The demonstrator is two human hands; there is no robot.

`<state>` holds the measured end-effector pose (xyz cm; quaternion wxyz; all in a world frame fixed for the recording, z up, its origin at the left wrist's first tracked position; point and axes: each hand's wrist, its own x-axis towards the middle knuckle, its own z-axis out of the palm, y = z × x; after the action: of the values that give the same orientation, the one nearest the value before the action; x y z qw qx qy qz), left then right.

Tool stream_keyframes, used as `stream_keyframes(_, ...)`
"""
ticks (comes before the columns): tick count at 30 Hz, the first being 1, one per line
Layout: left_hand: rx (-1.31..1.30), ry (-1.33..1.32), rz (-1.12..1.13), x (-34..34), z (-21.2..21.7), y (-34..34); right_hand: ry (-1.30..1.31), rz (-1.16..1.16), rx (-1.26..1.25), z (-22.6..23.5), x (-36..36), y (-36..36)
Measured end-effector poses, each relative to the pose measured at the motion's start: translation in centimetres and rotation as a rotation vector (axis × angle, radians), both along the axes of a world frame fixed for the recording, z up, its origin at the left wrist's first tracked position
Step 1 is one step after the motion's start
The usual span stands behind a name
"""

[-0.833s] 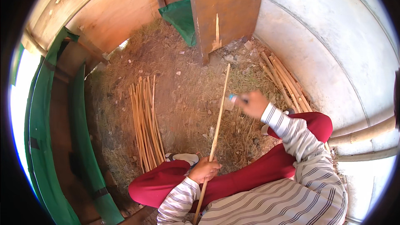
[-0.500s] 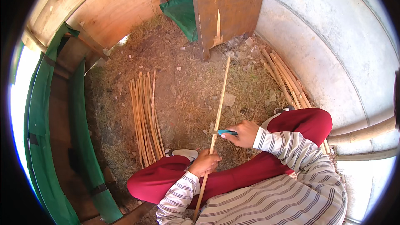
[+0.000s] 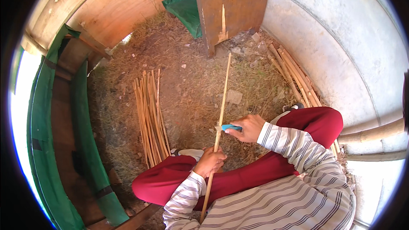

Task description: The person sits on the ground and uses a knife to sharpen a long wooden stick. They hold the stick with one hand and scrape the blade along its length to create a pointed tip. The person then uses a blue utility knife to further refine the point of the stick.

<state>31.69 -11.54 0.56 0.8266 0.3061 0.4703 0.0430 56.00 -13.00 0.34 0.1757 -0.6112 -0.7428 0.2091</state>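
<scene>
A long, pale strip, seemingly split bamboo (image 3: 223, 96), slants up and away from my lap. Around its lower part my left hand (image 3: 210, 162) is closed, with the near end running down past my left forearm. In my right hand (image 3: 249, 128) is a utility knife (image 3: 231, 127) with a blue handle. Its blade lies across the strip, touching it a little above my left hand. The fingers of the right hand are wrapped round the handle.
Several thin strips (image 3: 149, 119) lie in a bundle on the dry grass, left of my knee. More poles (image 3: 296, 74) rest along the pale curved wall (image 3: 328, 38) at right. A wooden cabinet (image 3: 238, 8) stands ahead, and green-covered shelving (image 3: 81, 115) lines the left side.
The knife and my right hand have moved slightly up along the strip, away from me. My left hand still grips it, a little higher in the picture.
</scene>
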Motion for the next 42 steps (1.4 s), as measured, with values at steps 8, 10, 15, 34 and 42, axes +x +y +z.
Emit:
stream_keyframes(8, -0.059, -0.067, 0.044, -0.3, -1.5, 0.1, -0.025, -0.012, -0.083, 0.2, -0.2, 0.4)
stream_keyframes(10, -0.072, -0.053, 0.031, -0.2, -1.4, 0.2, -0.026, -0.015, -0.13, 0.4, -0.3, 0.5)
stream_keyframes(15, -0.068, -0.049, 0.062, 0.1, -0.9, 0.1, -0.041, -0.023, -0.132, 0.1, -0.3, 0.6)
stream_keyframes(34, -0.013, 0.007, 0.096, 0.6, -0.5, 0.3, -0.067, -0.027, -0.092, -0.2, -0.4, 1.3)
stream_keyframes(42, 0.001, 0.016, 0.079, 0.6, -0.7, 0.4, -0.058, -0.051, -0.086, -1.1, -0.4, 1.3)
